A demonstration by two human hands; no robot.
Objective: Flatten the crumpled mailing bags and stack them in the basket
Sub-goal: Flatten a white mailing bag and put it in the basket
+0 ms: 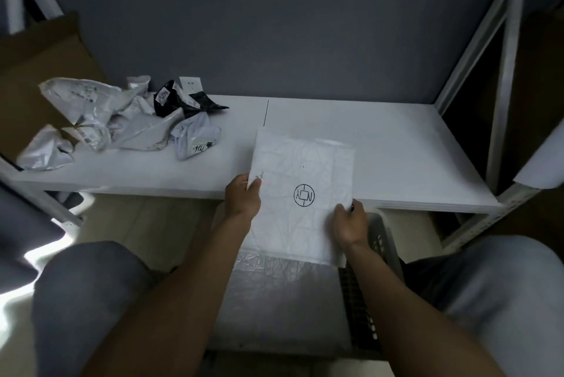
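Note:
A flattened white mailing bag [300,175] with a round black logo hangs over the front edge of the white shelf [396,157], half above the basket. My left hand [242,196] pinches its left edge and my right hand [349,221] grips its lower right edge. Below, between my knees, a grey slotted basket [381,242] holds a flat translucent bag [280,294]. A heap of crumpled white and grey mailing bags [122,120], with a black one [180,100] among them, lies at the shelf's left end.
White metal rack uprights [503,77] stand at the right, and brown cardboard [39,71] leans at the left behind the heap. A grey wall closes the back. My knees [91,291] flank the basket.

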